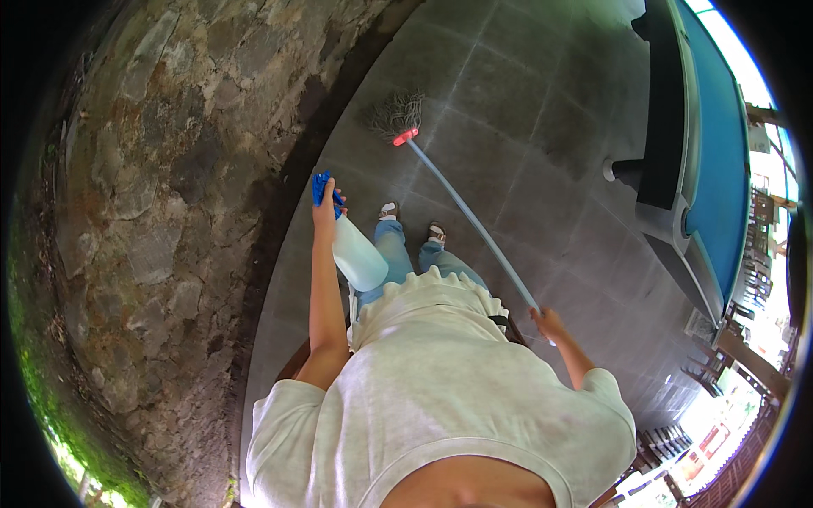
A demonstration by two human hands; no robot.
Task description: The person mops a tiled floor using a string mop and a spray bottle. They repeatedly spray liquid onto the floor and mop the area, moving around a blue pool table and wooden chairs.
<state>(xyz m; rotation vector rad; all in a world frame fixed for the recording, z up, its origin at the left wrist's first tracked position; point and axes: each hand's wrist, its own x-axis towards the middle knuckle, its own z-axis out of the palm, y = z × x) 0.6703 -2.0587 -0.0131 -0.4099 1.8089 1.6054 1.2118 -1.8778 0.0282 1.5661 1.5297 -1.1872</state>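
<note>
My left hand [329,202] grips the blue trigger head of a spray bottle [359,254], whose whitish, translucent body hangs tilted beside my left thigh. The fingers wrap the bottle's neck. Out to the right, my right hand [549,322] is closed around the upper end of a light blue-grey mop handle [473,219]. The handle slants away across the floor to a red clamp [405,136]. From the clamp, the grey string mop head [397,114] lies spread on the floor tiles, ahead of my feet.
A rough stone wall [184,190] runs along the left side. Grey floor tiles [495,82] extend ahead and right. A pool table [718,165] with blue cloth stands at the right, one leg foot [609,169] showing. Wooden chairs [660,444] are farther back at lower right.
</note>
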